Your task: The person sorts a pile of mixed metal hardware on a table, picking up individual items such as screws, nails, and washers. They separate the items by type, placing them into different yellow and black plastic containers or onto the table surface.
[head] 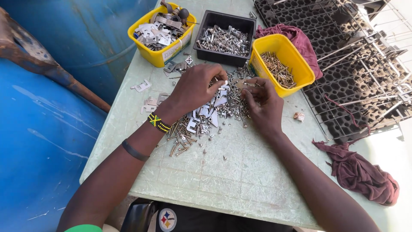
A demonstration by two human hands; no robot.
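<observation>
Outdoors, both hands, left hand (195, 88) and right hand (262, 103), seemingly pinch small hardware (206, 122) on a pale-green table (240, 172).

Heap of loose screws and small brackets (206, 116): bare metal, shiny, catching sun. Left of heap, flat bracket (141, 86), dull grey metal. Beyond heap, black tray (214, 19), matt plastic; two yellow tubs (298, 64) (143, 47), glossy plastic. Under heap, table top (240, 172), pale green, worn, scuffed, faint grid. Right of heap, maroon cloth (365, 176), soft, crumpled. Far left of heap, blue drum (38, 141), smooth, scratched.
</observation>
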